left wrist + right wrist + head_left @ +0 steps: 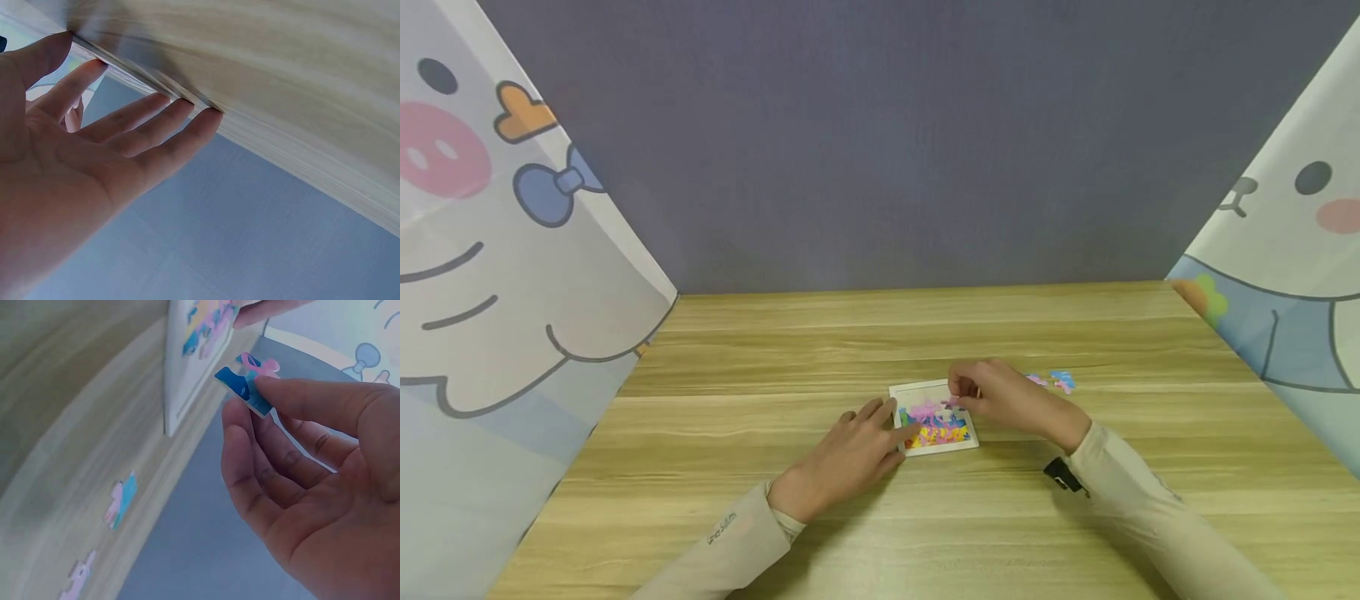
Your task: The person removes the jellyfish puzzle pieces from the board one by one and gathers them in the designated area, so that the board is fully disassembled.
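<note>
A white-framed jigsaw tray (942, 451) lies on the table, its lower part filled with colourful jigsaw pieces (934, 435). My left hand (853, 454) lies at the tray's left side, fingers spread and fairly straight. In the left wrist view, the fingertips (212, 115) rest along the table surface and tray edge. My right hand (1015, 402) is over the tray's upper right corner. Between thumb and fingers it pinches a blue-and-pink jigsaw piece (232, 381), held up off the tray in the right wrist view.
Loose jigsaw pieces (1063, 381) lie on the wooden table (760, 358) to the right of the tray, partly behind my right hand. A black object (1060, 474) is beside the right sleeve. A dark panel (880, 150) rises behind the table, with cartoon-printed panels on both sides.
</note>
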Action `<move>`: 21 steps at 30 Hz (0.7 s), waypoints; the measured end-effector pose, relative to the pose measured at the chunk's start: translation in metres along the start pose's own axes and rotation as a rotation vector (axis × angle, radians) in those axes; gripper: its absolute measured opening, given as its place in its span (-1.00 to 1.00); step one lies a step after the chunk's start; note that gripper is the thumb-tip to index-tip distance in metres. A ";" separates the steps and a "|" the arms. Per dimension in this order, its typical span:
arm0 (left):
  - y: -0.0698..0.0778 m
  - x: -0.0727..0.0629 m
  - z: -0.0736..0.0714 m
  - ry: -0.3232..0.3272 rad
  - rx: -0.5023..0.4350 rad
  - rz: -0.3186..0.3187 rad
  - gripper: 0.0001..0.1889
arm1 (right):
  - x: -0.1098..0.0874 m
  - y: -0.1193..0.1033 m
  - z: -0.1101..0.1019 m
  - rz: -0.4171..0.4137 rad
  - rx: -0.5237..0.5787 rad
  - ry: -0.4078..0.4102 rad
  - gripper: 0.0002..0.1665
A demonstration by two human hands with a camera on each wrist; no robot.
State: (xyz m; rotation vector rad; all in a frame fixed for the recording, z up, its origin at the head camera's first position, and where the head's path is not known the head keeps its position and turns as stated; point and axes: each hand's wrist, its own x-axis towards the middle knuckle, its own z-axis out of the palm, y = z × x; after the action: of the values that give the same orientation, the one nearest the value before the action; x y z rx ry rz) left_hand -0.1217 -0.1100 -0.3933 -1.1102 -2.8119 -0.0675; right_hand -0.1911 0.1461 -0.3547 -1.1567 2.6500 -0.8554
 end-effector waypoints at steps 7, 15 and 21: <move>0.001 0.000 -0.003 -0.016 -0.018 -0.006 -0.61 | -0.006 -0.001 -0.007 0.018 -0.050 0.040 -0.86; 0.002 0.000 0.001 -0.016 -0.012 -0.013 -0.61 | -0.029 0.006 -0.008 0.052 -0.033 0.132 -0.90; 0.002 0.000 0.002 -0.007 -0.017 -0.016 -0.60 | -0.048 0.010 -0.018 0.050 0.002 0.195 -0.77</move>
State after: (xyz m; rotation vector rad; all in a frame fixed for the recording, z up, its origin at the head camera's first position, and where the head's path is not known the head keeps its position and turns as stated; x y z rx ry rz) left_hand -0.1205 -0.1085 -0.3950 -1.0941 -2.8317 -0.0887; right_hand -0.1700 0.1936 -0.3504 -1.0506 2.8176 -1.0090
